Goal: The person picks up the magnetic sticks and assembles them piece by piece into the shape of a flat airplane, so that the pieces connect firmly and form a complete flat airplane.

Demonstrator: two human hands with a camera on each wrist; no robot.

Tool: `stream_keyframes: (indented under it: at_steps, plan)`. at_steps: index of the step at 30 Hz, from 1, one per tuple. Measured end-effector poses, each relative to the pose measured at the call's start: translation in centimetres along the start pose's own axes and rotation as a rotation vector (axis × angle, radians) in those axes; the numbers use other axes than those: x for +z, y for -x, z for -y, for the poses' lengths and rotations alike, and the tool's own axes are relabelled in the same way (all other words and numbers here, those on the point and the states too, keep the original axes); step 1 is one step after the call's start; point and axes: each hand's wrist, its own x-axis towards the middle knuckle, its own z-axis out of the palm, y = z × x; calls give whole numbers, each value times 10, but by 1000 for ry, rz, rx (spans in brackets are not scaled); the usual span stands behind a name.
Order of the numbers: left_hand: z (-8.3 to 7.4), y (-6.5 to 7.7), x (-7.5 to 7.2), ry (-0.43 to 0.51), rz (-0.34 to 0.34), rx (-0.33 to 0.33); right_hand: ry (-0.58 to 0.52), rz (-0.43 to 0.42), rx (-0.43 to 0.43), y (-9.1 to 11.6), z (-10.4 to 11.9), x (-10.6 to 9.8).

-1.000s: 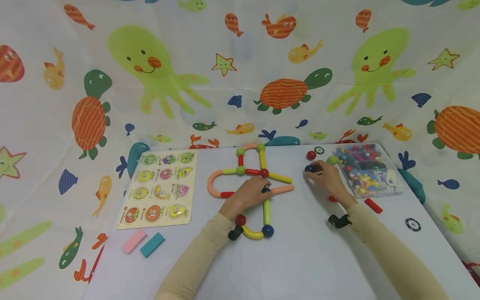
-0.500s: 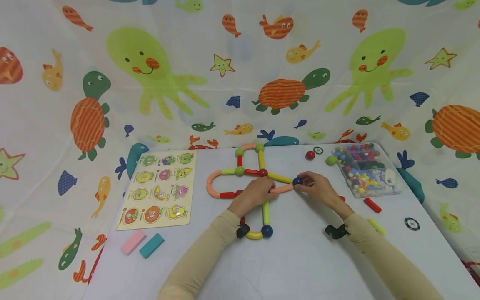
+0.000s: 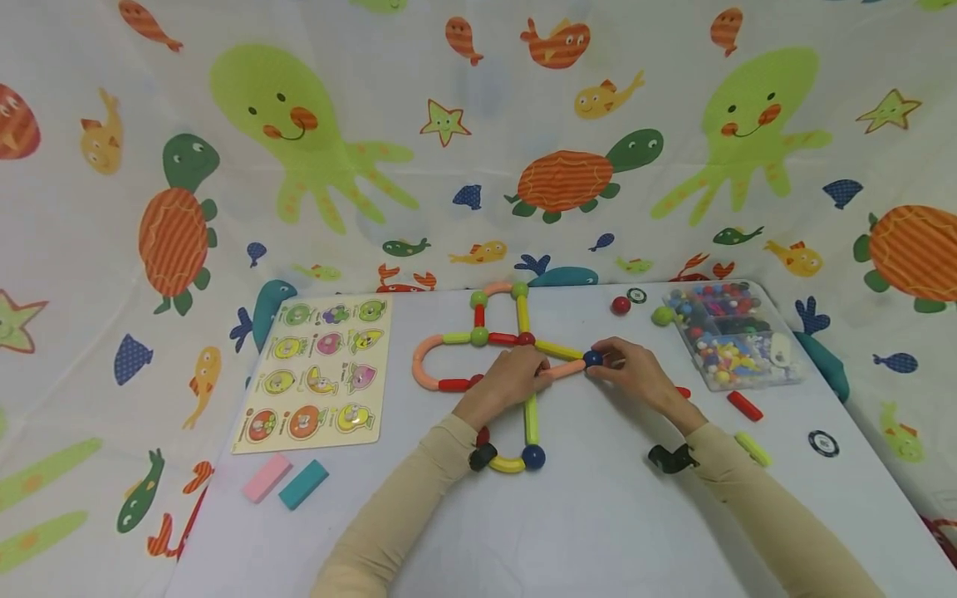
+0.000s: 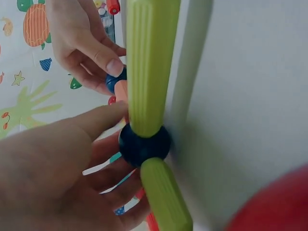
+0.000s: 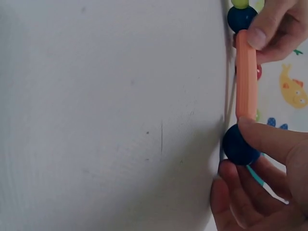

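Note:
My right hand [image 3: 635, 372] pinches a dark blue ball [image 3: 593, 358] between thumb and fingers. That ball touches the right end of a salmon-coloured rod [image 5: 247, 77] and the tip of a yellow rod [image 3: 559, 350]. At the salmon rod's other end, my left hand [image 3: 507, 384] pinches it beside a second blue ball [image 4: 144, 144], which the head view hides behind the hand. Light green rods join this second ball; one green rod [image 3: 532, 422] runs toward the near side. A red ball [image 3: 527, 340] connects the yellow rod to further magnetic-looking rods and balls on the white table.
A fruit puzzle board [image 3: 314, 374] lies left, with a pink block [image 3: 267, 477] and a teal block [image 3: 304, 485] below it. At right stand a divided clear box [image 3: 736, 336], a loose red rod [image 3: 744, 405] and a green rod [image 3: 752, 448]. A patterned cloth hangs behind.
My right hand has carried the blue ball leftward to the salmon rod's end. The rod's right end has then tilted up to the yellow rod's tip. The left hand stays near its place.

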Motion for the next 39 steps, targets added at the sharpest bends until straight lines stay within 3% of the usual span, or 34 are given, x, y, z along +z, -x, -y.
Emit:
stream_keyframes:
  at_steps: [9, 15, 19, 25, 33, 39]
  plan:
    - [1, -20, -15, -227, -127, 134, -11, 6, 21, -1, -5, 4]
    - [-1, -35, -8, -429, -87, 148, -43, 5, 26, 0, -3, 7]
    - [1, -41, -4, -490, -60, 134, -59, 20, 24, 1, -1, 7]
    - [1, -44, -7, -444, -90, 118, -45, 23, 7, -2, 0, 4]
    - [-1, -42, -10, -378, -78, 110, -42, 41, 22, -2, 0, -1]
    - [-3, -40, -9, -303, -78, 148, 10, -44, -5, 5, -7, -21]
